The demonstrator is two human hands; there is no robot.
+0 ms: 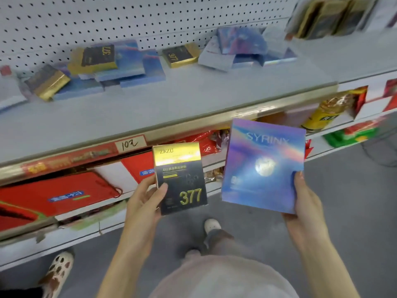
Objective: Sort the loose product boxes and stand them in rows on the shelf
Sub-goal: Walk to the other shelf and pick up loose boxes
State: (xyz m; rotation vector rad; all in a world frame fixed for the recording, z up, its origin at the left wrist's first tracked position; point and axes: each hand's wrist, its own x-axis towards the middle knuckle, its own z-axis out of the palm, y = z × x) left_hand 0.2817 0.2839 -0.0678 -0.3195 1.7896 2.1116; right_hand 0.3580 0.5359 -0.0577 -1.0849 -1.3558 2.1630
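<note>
The left hand grips a black-and-gold 377 box. The right hand grips a blue SYRINX box. Both are below the shelf's front edge. Sorting has just begun; next, each box needs standing in its own row.

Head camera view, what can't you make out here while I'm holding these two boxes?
All in the head view:
- Small print on the 377 box in the left hand: too small to read.
- SYRINX box corner: covered by the right hand.
- Boxes at top right: blurred, cut by the top edge.
- Loose pile on the shelf: overlapping and blurred, no count.
</note>
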